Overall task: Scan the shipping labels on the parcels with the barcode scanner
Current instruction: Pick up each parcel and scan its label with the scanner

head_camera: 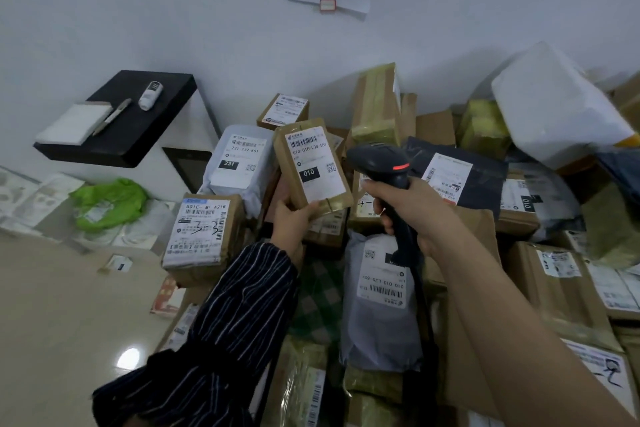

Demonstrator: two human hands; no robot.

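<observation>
- Your left hand (294,215) was closed around the lower end of a small brown parcel (313,166), holding it up above the heap with its white shipping label (313,163) turned toward you.
- Your right hand (401,208) was wrapped tight around the grip of the black barcode scanner (381,163), whose head sat just to the right of the raised parcel, near the label's right edge.
- The scanner's red light showed on its upper side; no beam could be seen on the label, so whether this code had registered could not be told.
- By my reading, you were in the middle of scanning this one parcel, with scanner and label brought close but the read unconfirmed.
- Nothing visible marked which parcels were finished: there was no separate sorted stack, only one loose pile against the wall.
- Plenty seemed left: the box marked 3-3 (204,236) at the left, the white bag labelled 231 (239,163) behind it, the grey mailer (381,295) under your right wrist, and the dark mailer (460,177) further right all lay with labels showing.
- Several boxes at the right edge lay tilted or partly buried, so they would likely need lifting or turning first.
</observation>
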